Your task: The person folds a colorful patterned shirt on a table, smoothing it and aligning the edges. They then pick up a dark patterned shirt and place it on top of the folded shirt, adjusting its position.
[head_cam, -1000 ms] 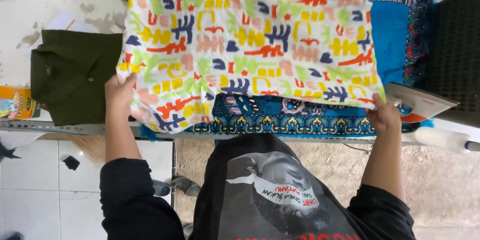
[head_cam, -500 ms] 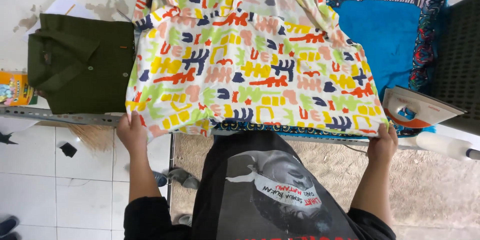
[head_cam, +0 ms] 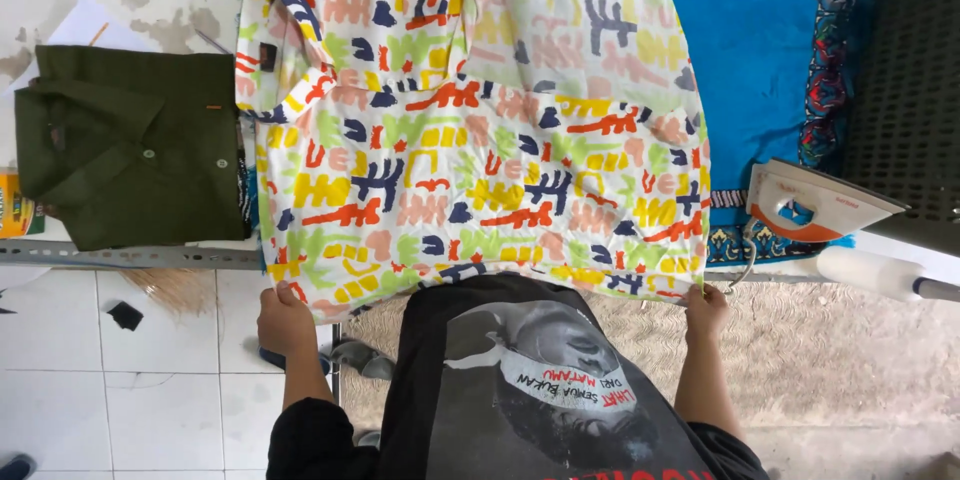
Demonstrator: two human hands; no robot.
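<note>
A white shirt [head_cam: 470, 130] printed with red, yellow, green and navy shapes lies spread over a blue patterned cloth [head_cam: 760, 50] on the table. Its hem hangs over the near table edge. My left hand [head_cam: 285, 320] grips the hem's left corner below the edge. At the hem's right corner my right hand [head_cam: 706, 308] pinches the fabric. The shirt's collar end points away from me and to the left.
A folded dark green shirt [head_cam: 130, 145] lies on the table at the left, over white paper. A white and orange iron [head_cam: 815, 205] rests on its side at the right, beside a dark mesh surface [head_cam: 905, 90]. Tiled floor and a mat lie below.
Both hands have drawn the shirt's hem toward me and down over the table edge, so the shirt now lies flatter and more of it shows.
</note>
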